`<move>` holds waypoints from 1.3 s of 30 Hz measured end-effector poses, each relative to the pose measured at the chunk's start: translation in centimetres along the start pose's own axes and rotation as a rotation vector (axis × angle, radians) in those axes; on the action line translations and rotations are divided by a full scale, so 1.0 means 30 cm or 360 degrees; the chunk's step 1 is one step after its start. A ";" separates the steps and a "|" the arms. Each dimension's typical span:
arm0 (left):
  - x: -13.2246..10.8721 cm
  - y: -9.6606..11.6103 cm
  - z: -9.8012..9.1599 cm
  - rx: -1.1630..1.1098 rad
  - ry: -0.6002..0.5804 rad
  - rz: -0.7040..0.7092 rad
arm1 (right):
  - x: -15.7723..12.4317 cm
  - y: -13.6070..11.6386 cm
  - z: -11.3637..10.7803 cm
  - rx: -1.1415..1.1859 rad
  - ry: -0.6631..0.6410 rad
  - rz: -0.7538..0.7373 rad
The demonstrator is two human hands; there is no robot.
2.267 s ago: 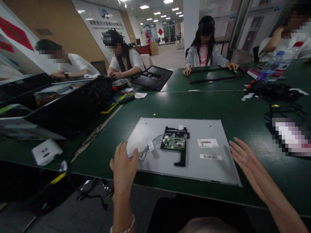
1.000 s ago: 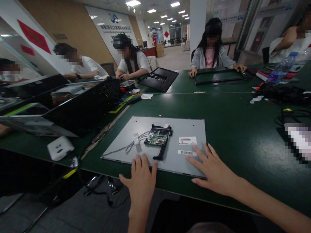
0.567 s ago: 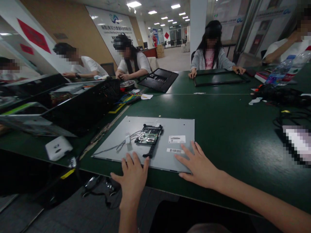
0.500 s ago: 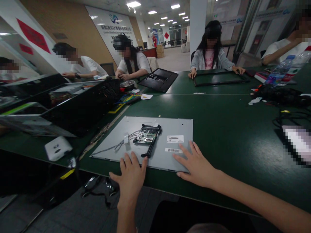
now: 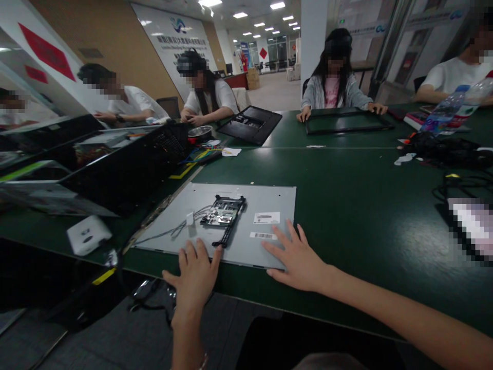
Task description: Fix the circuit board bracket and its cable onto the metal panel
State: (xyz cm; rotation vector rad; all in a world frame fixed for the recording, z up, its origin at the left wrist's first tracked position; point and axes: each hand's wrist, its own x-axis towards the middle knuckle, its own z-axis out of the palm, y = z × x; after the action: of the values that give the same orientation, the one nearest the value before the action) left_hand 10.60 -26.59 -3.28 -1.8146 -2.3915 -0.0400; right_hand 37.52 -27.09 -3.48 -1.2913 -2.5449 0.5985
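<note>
A grey metal display panel [image 5: 269, 200] lies flat on the green table [image 5: 346, 195], back side up. On it sits a small green circuit board [image 5: 221, 211] in a black bracket, with a bundle of thin wires [image 5: 177, 226] running left to a white connector. My left hand [image 5: 194, 280] lies open with its fingertips on the panel's near edge. My right hand [image 5: 298, 259] is spread flat on the panel's near right corner, beside two white labels [image 5: 265, 218].
A black monitor housing [image 5: 127, 169] and a white box [image 5: 85, 234] stand to the left. Black cables [image 5: 458, 182] and plastic bottles [image 5: 447, 110] are at the right. Several other people sit across the table over black frames [image 5: 346, 122] and a back cover [image 5: 250, 123].
The panel has slid left along the table under both my hands. My hands moved from its two sides onto its near edge and stayed flat on it.
</note>
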 end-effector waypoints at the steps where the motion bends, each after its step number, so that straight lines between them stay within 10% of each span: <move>1: 0.002 -0.003 -0.003 -0.0010 -0.0015 -0.0001 | 0.000 0.001 0.002 -0.0006 0.0007 -0.0015; 17: 0.047 -0.027 -0.076 -0.0203 -0.0055 -0.0057 | -0.002 -0.016 0.009 -0.0067 0.0107 -0.0098; 24: 0.274 0.043 -0.207 -0.0214 0.0312 0.0466 | 0.013 -0.048 -0.011 -0.0078 0.0099 -0.0100; 31: 0.508 0.236 -0.190 0.0143 -0.0033 0.0883 | 0.009 -0.048 -0.022 -0.0077 0.0110 -0.0093; 39: 0.601 0.267 -0.134 0.0452 -0.0149 0.0912 | 0.014 -0.032 -0.017 -0.0073 0.0117 -0.0101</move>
State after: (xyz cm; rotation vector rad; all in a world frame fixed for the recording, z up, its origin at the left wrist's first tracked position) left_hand 13.94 -7.59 2.48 -2.3014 -1.7232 0.4258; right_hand 36.77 -27.14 -2.58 -1.2189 -2.5431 0.4737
